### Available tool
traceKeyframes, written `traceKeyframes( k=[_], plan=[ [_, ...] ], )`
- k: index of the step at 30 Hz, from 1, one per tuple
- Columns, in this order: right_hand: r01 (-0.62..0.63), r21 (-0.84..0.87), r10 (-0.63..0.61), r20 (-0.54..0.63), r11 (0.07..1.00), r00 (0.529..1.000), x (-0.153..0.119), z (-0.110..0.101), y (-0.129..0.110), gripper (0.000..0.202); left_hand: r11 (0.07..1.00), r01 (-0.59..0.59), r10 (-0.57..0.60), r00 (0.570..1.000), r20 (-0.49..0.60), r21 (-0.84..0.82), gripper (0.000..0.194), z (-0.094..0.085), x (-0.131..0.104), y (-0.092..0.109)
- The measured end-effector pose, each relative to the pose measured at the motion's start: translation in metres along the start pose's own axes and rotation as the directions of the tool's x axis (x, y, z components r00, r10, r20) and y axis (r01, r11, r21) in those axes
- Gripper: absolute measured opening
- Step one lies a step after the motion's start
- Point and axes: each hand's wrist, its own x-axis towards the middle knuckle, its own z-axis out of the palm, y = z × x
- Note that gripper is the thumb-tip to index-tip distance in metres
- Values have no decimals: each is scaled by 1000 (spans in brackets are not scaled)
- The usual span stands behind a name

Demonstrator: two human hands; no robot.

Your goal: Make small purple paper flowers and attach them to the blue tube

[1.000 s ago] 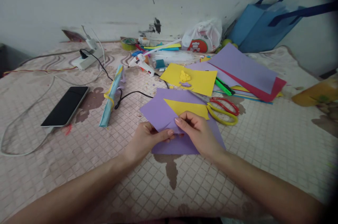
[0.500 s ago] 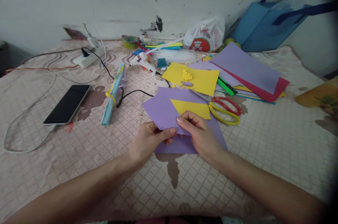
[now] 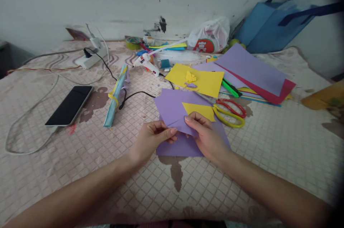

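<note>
A purple sheet is held between my two hands, raised over another purple sheet that lies on the table. My left hand pinches its near left edge, thumb on top. At the near right edge, the thumb and fingers of my right hand grip the same sheet. A yellow paper piece shows just beyond my right hand. Scissors with red and yellow handles lie to the right of it. Some fingertips are hidden under the paper.
A yellow sheet with small scraps, a green cutter and stacked coloured paper lie beyond. Left are a phone, a rolled blue paper and a power strip. A glue gun and its cable lie behind.
The held purple sheet has shifted slightly right and turned between my fingers. Less of the yellow piece's left side shows. Both hands still grip the sheet.
</note>
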Motion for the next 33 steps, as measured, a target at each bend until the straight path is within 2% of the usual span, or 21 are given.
traceKeyframes(
  k=[4,9,15,19,23,27,33],
  plan=[
    [-11,42,12,-6,999,1000,1,0,-1,27,1000,-17,17,999,-30,-11,18,-1,0,1],
    [32,47,-33,21,998,999,1,0,1,24,998,-50,47,996,-79,-36,25,-1,0,1],
    [128,-73,-129,-17,989,991,0,-1,3,25,999,-24,23,999,39,27,23,-2,0,2],
    [206,-242,-200,50,948,979,-6,2,0,26,995,-9,10,1000,-10,94,26,0,0,2],
    [235,-315,-216,93,919,972,-11,4,-3,28,984,-8,20,998,-64,177,30,-1,1,-2],
    [231,-333,-203,119,914,972,-11,4,-1,25,982,-44,57,996,-64,186,29,-4,2,-6],
    [186,-257,-123,244,948,962,-8,1,-3,22,978,-49,66,995,-78,204,32,-7,3,-3]
  ],
)
